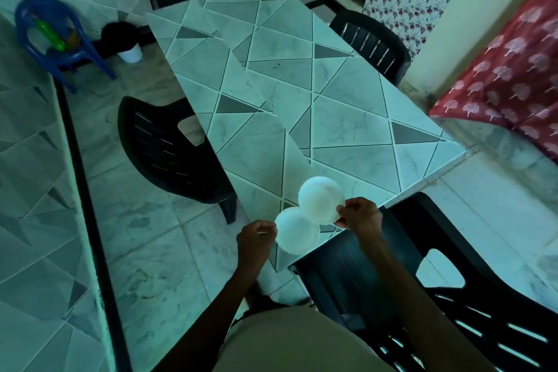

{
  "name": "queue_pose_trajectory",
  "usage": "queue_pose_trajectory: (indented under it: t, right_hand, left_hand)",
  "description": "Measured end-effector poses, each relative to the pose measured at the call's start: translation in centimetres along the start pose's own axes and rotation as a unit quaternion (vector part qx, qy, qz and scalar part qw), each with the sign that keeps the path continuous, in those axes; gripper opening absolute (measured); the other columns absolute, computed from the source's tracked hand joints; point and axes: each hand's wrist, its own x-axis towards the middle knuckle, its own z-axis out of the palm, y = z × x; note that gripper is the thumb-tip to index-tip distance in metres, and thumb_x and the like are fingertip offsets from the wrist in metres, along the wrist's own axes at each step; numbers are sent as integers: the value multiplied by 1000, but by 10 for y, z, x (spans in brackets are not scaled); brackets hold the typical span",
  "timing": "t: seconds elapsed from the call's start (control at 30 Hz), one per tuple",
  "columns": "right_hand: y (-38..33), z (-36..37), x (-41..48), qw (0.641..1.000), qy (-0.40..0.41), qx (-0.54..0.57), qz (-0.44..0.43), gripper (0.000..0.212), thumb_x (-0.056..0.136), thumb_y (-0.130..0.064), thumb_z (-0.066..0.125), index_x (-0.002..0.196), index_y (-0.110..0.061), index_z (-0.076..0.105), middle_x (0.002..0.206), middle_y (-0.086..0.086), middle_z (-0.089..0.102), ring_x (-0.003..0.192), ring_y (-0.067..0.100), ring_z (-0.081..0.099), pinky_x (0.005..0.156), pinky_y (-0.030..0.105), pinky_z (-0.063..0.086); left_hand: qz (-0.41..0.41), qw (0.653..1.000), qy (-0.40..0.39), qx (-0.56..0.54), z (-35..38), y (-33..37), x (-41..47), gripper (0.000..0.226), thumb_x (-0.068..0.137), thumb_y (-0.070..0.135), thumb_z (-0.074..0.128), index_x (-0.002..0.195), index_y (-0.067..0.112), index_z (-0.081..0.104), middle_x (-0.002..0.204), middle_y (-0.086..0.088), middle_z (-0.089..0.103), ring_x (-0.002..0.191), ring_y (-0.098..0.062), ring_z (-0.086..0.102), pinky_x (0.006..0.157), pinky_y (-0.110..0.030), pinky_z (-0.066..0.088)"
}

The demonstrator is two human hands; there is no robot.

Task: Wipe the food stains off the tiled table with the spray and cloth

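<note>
Clearing step: left hand (256,238) pinches near plate (297,231), right hand (359,214) pinches far plate (321,199) over surface (271,69) corner. Next: remove plates, fetch spray, cloth; neither clearly seen.

Head view under dim, teal-tinted ambient light. The brightest area was the wall (471,48) at the upper right of the frame, and the tiled table (302,93) carried only a soft sheen without hard glare. Shadows were diffuse, deepest around the dark chairs (169,148) at centre left. Wide-angle distortion bent straight edges toward the frame borders. Two white plates (320,199) at lower centre appeared overexposed and slightly blurred, their surface detail lost.
</note>
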Motion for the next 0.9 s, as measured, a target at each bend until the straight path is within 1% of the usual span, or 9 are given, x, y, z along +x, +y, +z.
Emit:
queue_pose_trajectory:
  t: [0.1,0.3,0.43,0.63,0.7,0.77,0.8,0.83,0.9]
  right_hand:
    - [8,-7,9,999,42,-4,28,19,77,-4,78,90,-10,66,93,13,72,78,34,74,68,48,63]
    - [28,-8,18,995,58,-15,81,22,71,-6,80,85,-14,66,94,17,71,78,36,73,70,48,63]
    - [33,-6,20,994,65,-11,91,22,70,-7,82,84,-15,67,92,14,70,80,34,74,69,47,63]
    - [38,-4,26,993,68,-7,98,26,71,-13,84,94,-12,72,92,12,72,85,32,73,71,47,63]
    - [36,-6,24,994,59,-18,91,29,73,-20,82,100,-13,71,93,7,73,90,27,73,83,42,61]
    - [26,-12,8,993,69,-66,67,26,82,-22,75,107,-14,67,96,4,72,98,23,68,92,29,50]
    - [21,-15,0,991,88,-93,39,29,86,-21,71,113,-14,67,102,7,73,104,26,66,94,32,47]
    - [17,-18,-9,989,107,-105,-1,30,87,-21,69,116,-12,66,107,9,73,107,28,64,94,34,46]
    - [8,-20,-22,988,121,-77,-60,27,88,-17,67,114,-10,68,105,8,73,97,24,64,86,31,45]
  left_hand:
    - [8,1000,7,17,1,1,0,13,76,11,74,83,21,70,82,9,71,80,-11,68,76,-42,60]
    - [9,1000,8,-6,3,1,2,17,78,3,74,83,16,64,85,1,68,84,-19,69,65,-43,62]
    - [5,1000,7,-16,4,3,2,21,78,1,74,85,19,63,86,0,68,84,-19,69,64,-43,62]
    - [-2,1000,3,-20,5,1,4,19,80,4,74,92,15,63,92,-5,69,86,-20,68,69,-42,62]
    - [-4,1000,5,-3,5,4,6,18,81,11,73,95,16,63,92,-3,69,87,-19,68,76,-39,60]
    - [-2,1000,13,28,4,5,4,21,84,16,71,102,14,63,97,-1,68,91,-18,64,82,-33,54]
    - [6,999,19,40,2,8,1,23,85,16,70,107,13,62,100,0,67,93,-18,62,84,-33,51]
    - [19,999,24,44,1,8,0,25,86,17,69,110,11,62,103,0,65,95,-17,60,85,-32,50]
    - [38,998,41,34,-2,16,-3,26,88,16,67,113,11,62,105,1,64,96,-15,59,83,-29,48]
